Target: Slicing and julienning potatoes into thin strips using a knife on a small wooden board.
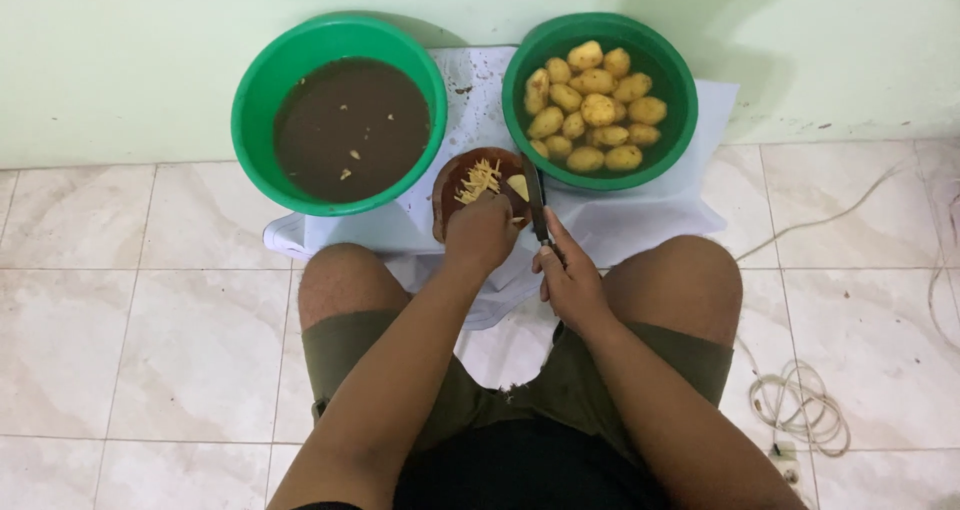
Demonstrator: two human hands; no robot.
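- right hand (572,282) closed around a knife (537,206) handle, blade running toward 12 o'clock along the right edge of the cutting board (452,178)
- left hand (481,232) curled down on the board's near edge; can't tell what's under the fingers
- on the board: potato shreds (481,179) at 12 o'clock of the left hand, one potato piece (518,187) just beside the blade
- board is small, round, dark wood, sits on a white cloth (640,210) between the knees
- green basin of peeled potatoes (598,100) at 1 o'clock
- green basin of brown water (340,115) at 11 o'clock
- white cable (800,410) coiled on the tiles at 4 o'clock
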